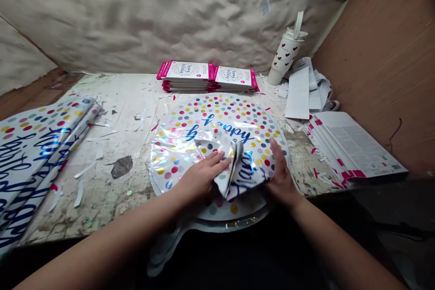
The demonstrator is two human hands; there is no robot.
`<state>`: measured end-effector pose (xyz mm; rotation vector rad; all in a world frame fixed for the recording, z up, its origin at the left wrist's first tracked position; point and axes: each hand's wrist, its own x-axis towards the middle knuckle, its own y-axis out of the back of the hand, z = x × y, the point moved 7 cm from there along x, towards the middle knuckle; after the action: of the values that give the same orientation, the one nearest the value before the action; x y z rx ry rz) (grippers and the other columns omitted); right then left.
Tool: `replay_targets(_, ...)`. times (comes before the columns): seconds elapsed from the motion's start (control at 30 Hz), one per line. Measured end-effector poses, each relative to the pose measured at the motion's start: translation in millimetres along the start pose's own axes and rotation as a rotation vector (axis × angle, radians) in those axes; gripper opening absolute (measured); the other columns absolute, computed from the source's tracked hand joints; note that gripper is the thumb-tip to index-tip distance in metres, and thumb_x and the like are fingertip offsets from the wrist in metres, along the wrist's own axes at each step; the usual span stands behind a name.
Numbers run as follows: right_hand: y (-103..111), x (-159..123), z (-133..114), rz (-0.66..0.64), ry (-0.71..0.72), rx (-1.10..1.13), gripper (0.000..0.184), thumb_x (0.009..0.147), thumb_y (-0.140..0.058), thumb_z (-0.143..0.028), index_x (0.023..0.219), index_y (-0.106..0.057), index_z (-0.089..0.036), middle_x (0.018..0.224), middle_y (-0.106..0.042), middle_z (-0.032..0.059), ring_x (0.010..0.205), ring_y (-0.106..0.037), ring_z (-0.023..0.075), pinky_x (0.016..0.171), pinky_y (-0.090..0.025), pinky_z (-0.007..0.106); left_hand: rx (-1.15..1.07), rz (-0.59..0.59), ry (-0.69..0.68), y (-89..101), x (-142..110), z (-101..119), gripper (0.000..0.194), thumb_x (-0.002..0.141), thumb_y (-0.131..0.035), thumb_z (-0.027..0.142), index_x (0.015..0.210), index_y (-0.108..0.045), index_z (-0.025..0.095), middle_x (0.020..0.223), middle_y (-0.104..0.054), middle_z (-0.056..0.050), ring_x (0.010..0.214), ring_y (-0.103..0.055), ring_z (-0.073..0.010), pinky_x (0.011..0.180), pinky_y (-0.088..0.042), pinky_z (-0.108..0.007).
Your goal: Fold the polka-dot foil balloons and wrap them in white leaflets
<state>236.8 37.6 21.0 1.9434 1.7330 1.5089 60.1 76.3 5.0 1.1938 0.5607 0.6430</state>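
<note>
I judge the step in hand to be creasing a folded foil sheet [251,181] over the round dotted foil [180,122] beneath it. To do this well, I apply the left hand [200,172] as a light, even weight and align the layers before pressing the crease. I stroke outward from the centre, so that air leaves through the open side. I use finger pads, not nails: the film looks thin and slick, and a hard pull could scratch it or skew the layers. The upright folds by the left fingertips need laying down first, I judge; pressing them as they stand risks stray creases.

The folded sheet lies between the hands, on the near half of the round foil. The left palm faces down; its fingers are close together, extended to the upright folds, with the tips against the foil. Its thumb is hidden, so I cannot tell whether it pinches. The right hand [283,181] stands beside the sheet's right corner, fingers raised and pointing away from the wearer. I cannot tell whether its thumb grips that corner.
</note>
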Motion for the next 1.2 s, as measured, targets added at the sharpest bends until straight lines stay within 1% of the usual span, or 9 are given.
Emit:
replay_targets(0.07,-4.3,-5.6,14.3,-0.098,-0.099,0.017,0.088,0.080,-0.055,-0.023,0.144,0.005,-0.019,0.150,-0.009,0.0125,0.136,-0.015,0.0277,0.104,-0.035,0.047,-0.015,-0.056,-0.125,-5.8,-4.1,7.0,0.059,0.083,-0.049,0.019,0.139,-0.030,0.031,0.145,-0.029,-0.011,0.132,-0.024,-0.0330,0.102,-0.032,-0.047)
replay_targets(0.17,-8.7,-1.8,1.0,-0.201,0.146,0.002,0.089,0.080,-0.054,-0.019,0.144,0.008,-0.019,0.151,-0.005,0.0120,0.137,-0.010,0.0290,0.106,-0.026,0.052,0.024,-0.145,-0.273,-13.7,-7.0,14.9,0.064,0.084,-0.044,0.010,0.136,-0.028,0.043,0.147,-0.026,-0.009,0.132,-0.019,-0.0391,0.099,-0.027,-0.059)
replay_targets(0.33,-21.3,-5.5,-29.9,-0.430,0.648,-0.116,0.049,0.087,-0.045,-0.008,0.134,-0.039,-0.020,0.129,-0.052,0.0089,0.127,-0.038,0.0232,0.104,-0.030,0.049,0.086,-0.140,-0.447,-19.4,-13.2,21.5,0.059,0.084,-0.047,0.014,0.137,-0.031,0.034,0.146,-0.025,-0.013,0.133,-0.018,-0.0389,0.100,-0.024,-0.059)
replay_targets(0.47,-21.9,-2.8,-24.8,-0.515,0.554,-0.001,0.030,0.087,-0.045,-0.010,0.111,-0.061,-0.017,0.108,-0.067,0.0081,0.105,-0.059,0.0202,0.090,-0.045,0.038,0.056,0.001,-0.452,-13.9,-26.8,22.1,0.044,0.087,-0.039,0.011,0.130,-0.044,0.015,0.132,-0.047,-0.018,0.124,-0.040,-0.0310,0.100,-0.033,-0.050)
replay_targets(0.57,-26.5,9.7,-5.2,-0.600,0.199,0.151,0.023,0.081,-0.054,-0.017,0.098,-0.068,-0.020,0.090,-0.070,0.0067,0.086,-0.064,0.0189,0.075,-0.049,0.032,-0.158,0.084,-0.275,0.8,-26.2,11.5,0.033,0.085,-0.041,0.015,0.112,-0.060,0.015,0.110,-0.063,-0.013,0.104,-0.056,-0.0260,0.090,-0.043,-0.041)
replay_targets(0.77,-50.4,26.1,54.5,-0.756,-0.666,0.147,0.030,0.089,-0.041,-0.031,0.078,-0.063,-0.014,0.049,-0.060,0.0006,0.041,-0.055,0.0128,0.041,-0.040,0.021,-0.899,-0.188,0.718,-4.9,2.2,-45.9,0.021,0.076,-0.055,0.032,0.060,-0.056,0.018,0.055,-0.060,0.000,0.054,-0.059,-0.0167,0.050,-0.046,-0.024)
replay_targets(0.9,-46.3,48.6,49.2,-0.586,-0.656,-0.038,0.039,0.093,-0.031,-0.038,0.086,-0.061,-0.014,0.066,-0.066,0.0094,0.056,-0.061,0.0178,0.052,-0.044,0.026,-1.032,-0.273,0.890,-10.2,25.1,-54.5,0.017,0.073,-0.056,0.022,0.057,-0.054,0.016,0.047,-0.057,-0.003,0.045,-0.057,-0.0162,0.046,-0.048,-0.026)
replay_targets(1.0,-47.8,61.2,14.0,-0.441,-0.310,-0.263,0.040,0.094,-0.027,-0.036,0.114,-0.055,-0.015,0.111,-0.062,0.0156,0.101,-0.058,0.0252,0.083,-0.043,0.037,-1.093,-0.315,0.983,-14.7,27.9,-59.6,0.016,0.072,-0.057,0.016,0.056,-0.055,0.012,0.046,-0.058,-0.008,0.041,-0.057,-0.0171,0.043,-0.048,-0.027)
replay_targets(1.2,-88.2,40.5,9.6,-0.655,-0.218,-0.341,0.057,0.092,-0.028,-0.046,0.142,-0.025,-0.019,0.149,-0.019,0.0064,0.136,-0.015,0.0248,0.109,-0.014,0.048,-1.278,-0.121,0.981,16.2,1.4,-70.4,0.007,0.077,-0.057,0.020,0.078,-0.059,0.014,0.076,-0.067,-0.008,0.065,-0.065,-0.0155,0.058,-0.053,-0.024)
